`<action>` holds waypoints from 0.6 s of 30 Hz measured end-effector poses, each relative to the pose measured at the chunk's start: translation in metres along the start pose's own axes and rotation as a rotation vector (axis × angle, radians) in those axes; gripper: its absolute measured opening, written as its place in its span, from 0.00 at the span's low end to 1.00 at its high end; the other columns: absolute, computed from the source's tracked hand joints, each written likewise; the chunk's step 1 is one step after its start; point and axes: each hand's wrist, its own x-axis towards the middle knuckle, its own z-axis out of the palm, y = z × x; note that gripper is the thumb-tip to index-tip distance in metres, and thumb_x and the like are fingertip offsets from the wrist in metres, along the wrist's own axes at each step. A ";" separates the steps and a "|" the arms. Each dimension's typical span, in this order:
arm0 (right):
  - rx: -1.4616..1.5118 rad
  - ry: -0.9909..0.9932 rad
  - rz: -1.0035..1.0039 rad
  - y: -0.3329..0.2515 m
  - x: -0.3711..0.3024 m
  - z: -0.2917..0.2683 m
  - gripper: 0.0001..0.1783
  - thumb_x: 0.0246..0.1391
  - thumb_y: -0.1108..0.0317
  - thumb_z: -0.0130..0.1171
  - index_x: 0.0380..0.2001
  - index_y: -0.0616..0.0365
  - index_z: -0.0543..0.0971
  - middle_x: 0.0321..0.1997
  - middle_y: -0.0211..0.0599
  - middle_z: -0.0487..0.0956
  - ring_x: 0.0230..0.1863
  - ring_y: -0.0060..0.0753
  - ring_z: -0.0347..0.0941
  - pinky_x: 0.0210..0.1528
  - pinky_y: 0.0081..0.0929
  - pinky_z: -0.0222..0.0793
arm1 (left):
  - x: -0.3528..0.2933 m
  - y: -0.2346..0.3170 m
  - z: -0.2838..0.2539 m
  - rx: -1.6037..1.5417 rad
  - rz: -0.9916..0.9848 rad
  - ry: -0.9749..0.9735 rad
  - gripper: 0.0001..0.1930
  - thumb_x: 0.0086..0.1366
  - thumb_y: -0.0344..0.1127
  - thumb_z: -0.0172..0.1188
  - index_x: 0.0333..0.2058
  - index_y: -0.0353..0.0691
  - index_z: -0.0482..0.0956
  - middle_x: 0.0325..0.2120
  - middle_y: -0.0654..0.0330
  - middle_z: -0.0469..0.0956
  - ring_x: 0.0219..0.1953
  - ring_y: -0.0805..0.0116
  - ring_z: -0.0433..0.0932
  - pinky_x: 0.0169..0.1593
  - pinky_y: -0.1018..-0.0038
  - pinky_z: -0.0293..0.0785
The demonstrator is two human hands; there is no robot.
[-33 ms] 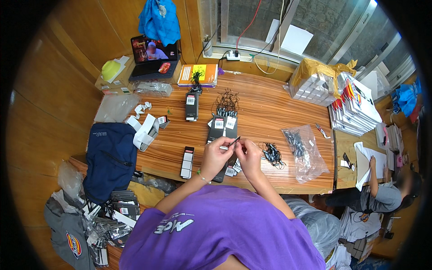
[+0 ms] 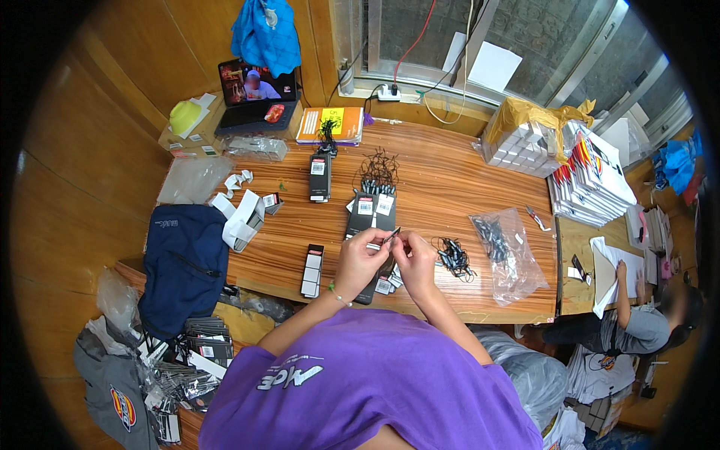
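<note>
Close together over the middle of the wooden table, my left hand (image 2: 361, 260) and my right hand (image 2: 415, 262) both pinch a small thin black piece (image 2: 391, 235); its exact kind is too small to make out. Partly hidden under my hands lie stacks of black hang tags (image 2: 362, 206) with white stickers. Black tag strings (image 2: 379, 169) fan out from the far end of these stacks. A loose bunch of black tag strings (image 2: 455, 259) lies just right of my right hand. Left of my left hand is a narrow stack of black tags with white labels (image 2: 312, 271).
Another tag stack (image 2: 319, 178) stands farther back. A clear plastic bag (image 2: 510, 259) with black strings and small snips (image 2: 537, 218) lie to the right. A taped carton (image 2: 525, 139) and piled white packages (image 2: 592, 180) fill the back right. A navy bag (image 2: 184, 262) sits left; a co-worker (image 2: 637, 322) is at far right.
</note>
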 end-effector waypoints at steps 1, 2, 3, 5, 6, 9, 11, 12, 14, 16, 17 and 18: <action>0.029 0.004 0.032 0.000 -0.001 0.001 0.03 0.48 0.76 0.56 0.25 0.65 0.73 0.20 0.39 0.74 0.20 0.27 0.69 0.23 0.23 0.63 | 0.000 -0.003 0.001 0.014 0.010 0.010 0.07 0.56 0.24 0.57 0.35 0.31 0.75 0.30 0.59 0.77 0.29 0.77 0.77 0.31 0.83 0.76; 0.140 0.005 0.120 -0.001 -0.002 0.002 0.03 0.49 0.76 0.56 0.25 0.65 0.73 0.20 0.36 0.73 0.20 0.24 0.68 0.23 0.21 0.63 | 0.000 -0.004 0.001 0.028 0.020 0.020 0.06 0.56 0.25 0.57 0.34 0.31 0.75 0.30 0.58 0.78 0.28 0.75 0.78 0.30 0.81 0.77; 0.250 0.009 0.210 -0.001 -0.004 0.003 0.04 0.50 0.76 0.55 0.25 0.65 0.73 0.20 0.34 0.73 0.21 0.21 0.67 0.23 0.19 0.62 | 0.000 -0.003 0.003 0.066 0.056 0.034 0.07 0.56 0.25 0.57 0.34 0.31 0.75 0.30 0.58 0.78 0.28 0.73 0.78 0.30 0.80 0.77; 0.393 0.018 0.324 -0.001 -0.004 0.004 0.04 0.51 0.76 0.55 0.25 0.65 0.73 0.20 0.30 0.73 0.22 0.16 0.66 0.23 0.16 0.61 | 0.000 -0.001 0.006 0.142 0.129 0.062 0.07 0.55 0.25 0.57 0.34 0.32 0.76 0.29 0.56 0.78 0.27 0.70 0.79 0.30 0.78 0.76; 0.427 0.023 0.347 -0.001 -0.002 0.005 0.04 0.51 0.76 0.54 0.25 0.65 0.73 0.20 0.28 0.72 0.23 0.14 0.65 0.24 0.14 0.60 | 0.002 -0.001 0.005 0.210 0.169 0.057 0.07 0.55 0.25 0.57 0.34 0.32 0.76 0.29 0.55 0.77 0.28 0.67 0.78 0.31 0.76 0.76; 0.570 0.049 0.420 0.006 0.000 0.011 0.04 0.52 0.75 0.54 0.26 0.65 0.73 0.21 0.27 0.73 0.23 0.11 0.65 0.24 0.12 0.60 | 0.008 -0.002 0.004 0.359 0.254 0.047 0.07 0.54 0.26 0.56 0.33 0.33 0.76 0.29 0.53 0.77 0.30 0.60 0.77 0.34 0.71 0.74; 0.623 0.056 0.442 0.010 -0.002 0.012 0.04 0.52 0.75 0.54 0.26 0.64 0.72 0.21 0.27 0.73 0.22 0.11 0.65 0.24 0.12 0.60 | 0.008 -0.006 0.005 0.389 0.264 0.049 0.07 0.53 0.26 0.55 0.33 0.33 0.76 0.29 0.53 0.76 0.32 0.56 0.76 0.36 0.69 0.72; 0.625 0.054 0.438 0.011 -0.002 0.012 0.04 0.52 0.75 0.54 0.26 0.64 0.72 0.22 0.27 0.73 0.22 0.11 0.65 0.24 0.12 0.60 | 0.009 -0.009 0.005 0.371 0.267 0.054 0.07 0.54 0.26 0.55 0.32 0.33 0.76 0.29 0.53 0.76 0.32 0.56 0.76 0.36 0.68 0.72; 0.617 0.052 0.427 0.010 -0.001 0.012 0.04 0.53 0.75 0.54 0.26 0.64 0.72 0.22 0.27 0.73 0.22 0.11 0.65 0.24 0.12 0.61 | 0.011 -0.014 0.005 0.335 0.272 0.066 0.06 0.54 0.26 0.55 0.32 0.33 0.76 0.28 0.53 0.76 0.33 0.55 0.75 0.37 0.67 0.71; 0.598 0.058 0.418 0.004 0.000 0.010 0.04 0.53 0.75 0.54 0.26 0.64 0.72 0.22 0.27 0.73 0.22 0.11 0.65 0.25 0.12 0.62 | 0.011 -0.014 0.006 0.324 0.285 0.066 0.06 0.54 0.26 0.55 0.32 0.33 0.76 0.28 0.54 0.76 0.33 0.55 0.75 0.36 0.68 0.71; 0.595 0.060 0.421 0.005 0.000 0.010 0.04 0.53 0.75 0.53 0.26 0.64 0.72 0.22 0.27 0.73 0.22 0.11 0.65 0.25 0.12 0.62 | 0.011 -0.014 0.007 0.319 0.291 0.067 0.07 0.54 0.26 0.55 0.33 0.33 0.76 0.28 0.54 0.76 0.33 0.56 0.75 0.36 0.68 0.71; 0.592 0.059 0.423 0.005 0.000 0.009 0.04 0.53 0.75 0.53 0.26 0.64 0.72 0.22 0.27 0.73 0.23 0.12 0.66 0.25 0.12 0.62 | 0.011 -0.013 0.007 0.319 0.291 0.065 0.07 0.54 0.26 0.56 0.32 0.33 0.76 0.28 0.53 0.76 0.33 0.55 0.75 0.36 0.68 0.71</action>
